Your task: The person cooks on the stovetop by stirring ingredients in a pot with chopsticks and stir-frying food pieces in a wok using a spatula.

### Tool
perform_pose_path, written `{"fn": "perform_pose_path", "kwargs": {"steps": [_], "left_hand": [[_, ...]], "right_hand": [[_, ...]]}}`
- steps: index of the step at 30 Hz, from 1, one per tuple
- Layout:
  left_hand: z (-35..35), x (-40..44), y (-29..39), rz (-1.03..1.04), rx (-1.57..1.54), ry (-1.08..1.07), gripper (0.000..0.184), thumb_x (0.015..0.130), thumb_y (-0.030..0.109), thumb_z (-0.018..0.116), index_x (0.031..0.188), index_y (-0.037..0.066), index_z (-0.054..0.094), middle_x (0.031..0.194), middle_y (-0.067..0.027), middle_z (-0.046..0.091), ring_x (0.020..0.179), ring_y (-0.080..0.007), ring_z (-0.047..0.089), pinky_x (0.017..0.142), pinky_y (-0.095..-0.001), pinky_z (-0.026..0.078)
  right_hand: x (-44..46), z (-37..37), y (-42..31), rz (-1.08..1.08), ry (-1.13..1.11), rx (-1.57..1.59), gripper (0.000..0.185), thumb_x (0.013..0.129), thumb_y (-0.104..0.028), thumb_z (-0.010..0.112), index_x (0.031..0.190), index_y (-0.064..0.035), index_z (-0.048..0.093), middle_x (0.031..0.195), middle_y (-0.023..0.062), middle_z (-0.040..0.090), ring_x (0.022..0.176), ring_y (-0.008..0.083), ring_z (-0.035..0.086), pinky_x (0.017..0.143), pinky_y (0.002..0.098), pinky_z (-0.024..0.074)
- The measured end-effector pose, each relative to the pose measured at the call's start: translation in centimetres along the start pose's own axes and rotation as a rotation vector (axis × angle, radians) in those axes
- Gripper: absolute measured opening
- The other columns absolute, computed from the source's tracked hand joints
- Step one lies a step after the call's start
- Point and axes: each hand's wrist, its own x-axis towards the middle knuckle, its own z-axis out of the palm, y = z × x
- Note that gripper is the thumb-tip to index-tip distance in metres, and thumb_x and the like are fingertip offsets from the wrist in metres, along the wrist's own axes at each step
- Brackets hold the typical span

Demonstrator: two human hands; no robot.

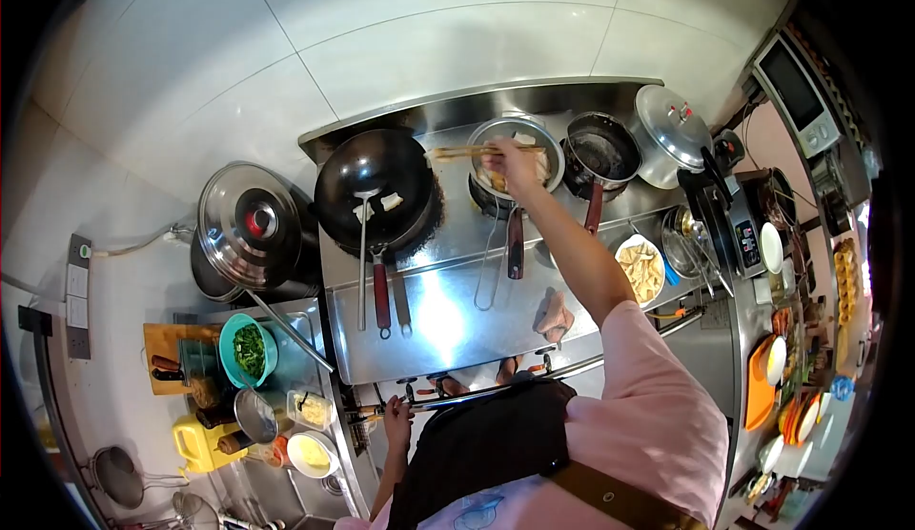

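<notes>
A pink shirt (658, 397) and black apron (467, 454) fill the foreground, covering part of the steel stove's (400, 335) front edge. Low beside the knobs, the left hand (398, 422) has its fingers bent; whether they touch or grip anything, I cannot tell. A crumpled pinkish item (553, 318), too unclear to name, lies on the front ledge. The right forearm reaches over the ledge, passing between that item and a white bowl (633, 241) of folded pale food. To the left, a teal bowl (226, 349) of chopped greens stands near a yellow jug (198, 444).

Farther on, the right hand (515, 165) has its fingers clamped on chopsticks (462, 152), held crosswise above a saucepan (489, 136). In the saucepan, a wire-handled strainer (493, 263) and pale food are partly hidden by the hand. Left of it, a black wok (343, 173) holds a ladle (363, 254) and 2 white pieces (392, 202). Right of it stand a frying pan (602, 152) and a lidded pot (667, 130). Beyond the microwave (799, 91), the dark picture edge cuts off the counter.
</notes>
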Motion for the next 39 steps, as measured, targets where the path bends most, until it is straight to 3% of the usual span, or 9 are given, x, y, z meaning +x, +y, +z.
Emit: {"fn": "perform_pose_path", "kwargs": {"steps": [2,6,9,17,18,26,30,34,39], "left_hand": [[-0.2,0.0,0.6,0.002,0.025,0.012,0.048,0.094,0.019,0.056,0.139,0.006,0.045,0.092,-0.0066,0.064,0.074,-0.0143,0.061,0.062,-0.028,0.049],[-0.6,-0.9,0.8,-0.013,-0.058,0.035,0.049,0.095,0.019,0.056,0.14,0.005,0.044,0.092,-0.0063,0.064,0.075,-0.0143,0.061,0.062,-0.0284,0.049],[-0.8,-1.6,0.2,-0.03,0.023,-0.05,0.049,0.094,0.019,0.056,0.139,0.004,0.045,0.09,-0.0057,0.064,0.075,-0.014,0.062,0.062,-0.0284,0.049],[0.5,-0.8,0.4,0.008,0.038,-0.032,0.045,0.094,0.018,0.057,0.136,0.004,0.048,0.091,-0.007,0.064,0.072,-0.0136,0.061,0.06,-0.028,0.049],[0.4,-0.5,0.3,0.014,0.021,-0.021,0.044,0.094,0.019,0.058,0.135,0.006,0.049,0.091,-0.0071,0.064,0.072,-0.0135,0.061,0.06,-0.0277,0.048],[0.0,-1.3,0.8,-0.019,0.034,-0.032,0.044,0.093,0.02,0.059,0.134,0.006,0.05,0.092,-0.0076,0.065,0.073,-0.0141,0.061,0.061,-0.0279,0.049],[0.2,-1.5,0.0,-0.035,0.05,-0.064,0.044,0.092,0.019,0.058,0.134,0.006,0.05,0.091,-0.0078,0.065,0.074,-0.0149,0.062,0.06,-0.0284,0.049],[0.9,-1.0,-0.2,-0.019,0.044,-0.061,0.045,0.092,0.018,0.058,0.135,0.005,0.049,0.093,-0.0081,0.065,0.074,-0.0149,0.063,0.06,-0.0282,0.049],[0.2,-0.9,0.1,0.018,-0.01,-0.003,0.044,0.094,0.019,0.056,0.135,0.005,0.049,0.094,-0.008,0.066,0.073,-0.0139,0.061,0.06,-0.0288,0.049]], "right_hand": [[0.0,1.4,-0.2,-0.02,-0.12,-0.072,0.02,0.089,-0.018,0.064,0.093,0.0014,0.066,0.078,0.011,0.067,0.062,0.0195,0.068,0.054,0.0284,0.0561],[0.4,-2.0,-3.5,-0.323,0.098,-0.419,0.026,0.091,-0.02,0.064,0.095,0.005,0.068,0.075,0.0103,0.069,0.057,0.0159,0.066,0.053,0.0278,0.0547],[-0.8,-5.7,-3.3,-0.402,0.155,-0.573,0.024,0.092,-0.018,0.062,0.1,0.0034,0.068,0.074,0.0088,0.069,0.06,0.0148,0.067,0.054,0.0277,0.0546],[-1.7,-8.0,1.3,-0.493,0.349,-0.423,0.023,0.094,-0.017,0.063,0.1,0.0052,0.066,0.075,0.0091,0.068,0.061,0.0144,0.066,0.056,0.0264,0.0544],[-1.4,-8.2,1.0,-0.534,0.362,-0.544,0.024,0.094,-0.017,0.062,0.097,0.0065,0.066,0.072,0.0105,0.068,0.06,0.0149,0.067,0.055,0.0269,0.0544],[-0.3,-8.3,-2.2,-0.387,0.427,-0.145,0.019,0.089,-0.012,0.062,0.087,0.0063,0.065,0.075,0.0141,0.068,0.058,0.0208,0.068,0.053,0.0296,0.0579],[-0.8,-5.4,-2.0,-0.282,0.263,-0.032,0.016,0.085,-0.011,0.063,0.085,0.005,0.064,0.077,0.0135,0.067,0.063,0.023,0.069,0.054,0.031,0.0585],[-2.0,0.8,0.5,-0.126,0.017,-0.063,0.023,0.09,-0.019,0.064,0.094,0.004,0.066,0.082,0.0136,0.068,0.06,0.0199,0.068,0.052,0.0291,0.0572],[-2.7,-0.2,-3.4,-0.232,-0.014,-0.321,0.026,0.091,-0.021,0.063,0.097,0.0036,0.067,0.079,0.0103,0.068,0.062,0.0167,0.067,0.054,0.0269,0.0563]]}}
